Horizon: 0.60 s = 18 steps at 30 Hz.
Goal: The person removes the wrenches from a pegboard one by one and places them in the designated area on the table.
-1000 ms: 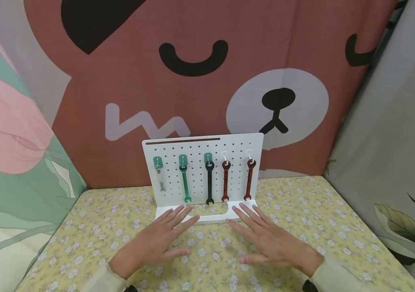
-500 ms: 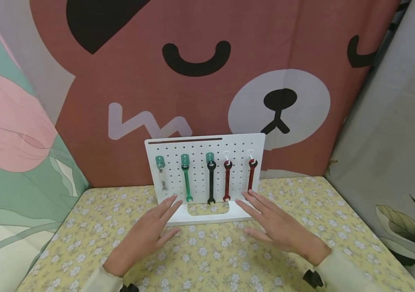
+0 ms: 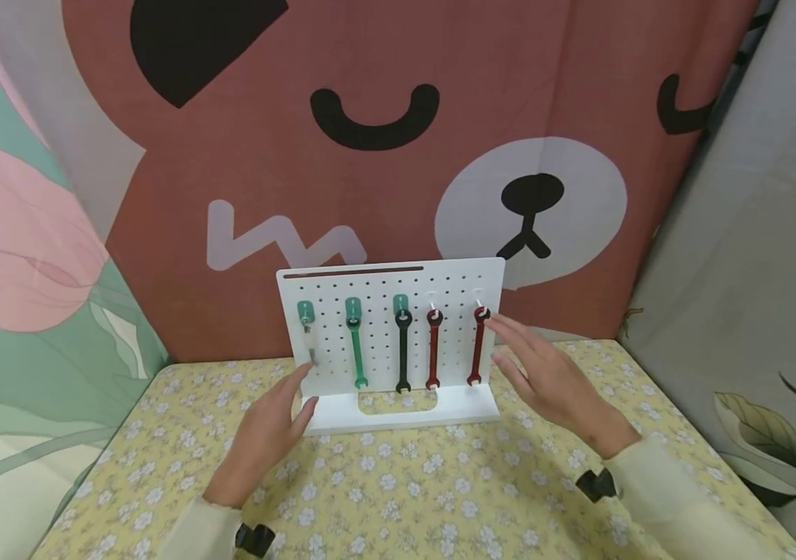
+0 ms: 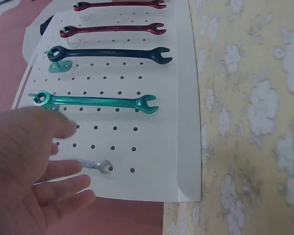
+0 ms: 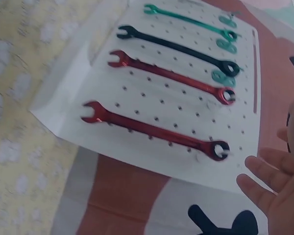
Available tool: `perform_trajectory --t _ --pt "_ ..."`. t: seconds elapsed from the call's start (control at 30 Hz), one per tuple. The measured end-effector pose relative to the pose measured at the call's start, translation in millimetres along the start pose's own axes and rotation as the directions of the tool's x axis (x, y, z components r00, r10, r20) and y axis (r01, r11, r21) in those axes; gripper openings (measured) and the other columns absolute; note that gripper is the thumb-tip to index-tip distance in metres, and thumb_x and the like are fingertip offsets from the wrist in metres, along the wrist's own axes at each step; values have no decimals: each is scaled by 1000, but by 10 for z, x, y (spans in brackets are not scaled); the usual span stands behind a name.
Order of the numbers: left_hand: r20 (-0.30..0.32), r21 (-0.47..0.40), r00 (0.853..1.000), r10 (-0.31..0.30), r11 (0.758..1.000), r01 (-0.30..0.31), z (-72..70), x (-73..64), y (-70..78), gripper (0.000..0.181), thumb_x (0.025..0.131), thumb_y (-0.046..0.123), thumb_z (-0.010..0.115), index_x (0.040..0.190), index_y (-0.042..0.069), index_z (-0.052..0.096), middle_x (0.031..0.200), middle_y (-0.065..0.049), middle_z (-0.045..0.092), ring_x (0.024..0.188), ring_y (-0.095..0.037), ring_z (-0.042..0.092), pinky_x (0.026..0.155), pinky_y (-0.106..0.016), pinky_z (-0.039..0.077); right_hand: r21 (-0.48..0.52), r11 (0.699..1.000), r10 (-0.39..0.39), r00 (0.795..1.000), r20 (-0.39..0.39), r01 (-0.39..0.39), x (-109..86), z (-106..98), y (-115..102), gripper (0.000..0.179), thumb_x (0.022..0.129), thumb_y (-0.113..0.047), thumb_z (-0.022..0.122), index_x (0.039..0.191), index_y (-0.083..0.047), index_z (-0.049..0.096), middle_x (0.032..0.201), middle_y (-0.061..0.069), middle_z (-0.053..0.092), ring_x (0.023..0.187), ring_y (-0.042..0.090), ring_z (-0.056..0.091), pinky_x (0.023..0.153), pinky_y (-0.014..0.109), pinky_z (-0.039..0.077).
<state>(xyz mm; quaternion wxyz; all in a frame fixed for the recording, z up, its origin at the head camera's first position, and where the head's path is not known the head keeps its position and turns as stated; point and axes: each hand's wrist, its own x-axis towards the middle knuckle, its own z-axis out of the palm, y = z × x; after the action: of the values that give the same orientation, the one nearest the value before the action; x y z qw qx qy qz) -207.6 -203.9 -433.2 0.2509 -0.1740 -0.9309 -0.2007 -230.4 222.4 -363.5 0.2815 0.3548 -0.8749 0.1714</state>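
A white pegboard [image 3: 383, 358] stands upright with several combination wrenches hanging on its hooks. From the left hang a small silver wrench [image 4: 100, 166], a green wrench [image 3: 358, 354], a black wrench [image 3: 403, 354] and two red ones, an inner red wrench [image 3: 433, 350] and an outer red wrench [image 3: 478, 350]. My left hand [image 3: 264, 435] reaches to the board's left side, fingers by the silver wrench, whose upper part they hide in the left wrist view. Beside the top of the outer red wrench is my right hand [image 3: 559, 381], its fingers extended and holding nothing.
Green hooks [image 3: 353, 307] bear the left wrenches, and clear hooks [image 3: 478, 298] the red ones. The board's white base [image 3: 468, 406] rests on a table with a yellow floral cloth [image 3: 390, 482]. Behind hangs a curtain with a bear print [image 3: 383, 194].
Both hands have spread apart from in front of the base. The left has moved left toward the silver wrench; the right has risen and moved right toward the outer red wrench's top.
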Motion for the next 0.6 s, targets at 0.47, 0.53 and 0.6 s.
perform_trajectory --t 0.47,0.53,0.6 --pt "-83 -197 963 -257 951 237 253 350 -23 47 98 15 72 139 -1 56 124 -20 65 113 -38 62 92 -54 52 66 991 130 979 -160 -120 511 -39 306 40 106 -10 56 145 -2 54 134 19 59 112 35 61 91 59 52" --pt "-91 -249 954 -287 934 257 296 371 -24 46 98 14 72 139 -1 57 123 -20 65 112 -36 62 90 -52 53 71 987 155 974 -168 -145 541 -20 332 40 106 -11 55 145 -2 54 136 20 57 112 35 61 91 59 52" --pt "-105 -290 945 -310 918 269 326 376 -17 45 97 13 73 137 -1 57 121 -19 65 111 -35 63 88 -49 54 81 984 173 969 -176 -161 560 -2 355 40 106 -11 56 146 -2 53 140 20 54 113 37 60 90 59 53"
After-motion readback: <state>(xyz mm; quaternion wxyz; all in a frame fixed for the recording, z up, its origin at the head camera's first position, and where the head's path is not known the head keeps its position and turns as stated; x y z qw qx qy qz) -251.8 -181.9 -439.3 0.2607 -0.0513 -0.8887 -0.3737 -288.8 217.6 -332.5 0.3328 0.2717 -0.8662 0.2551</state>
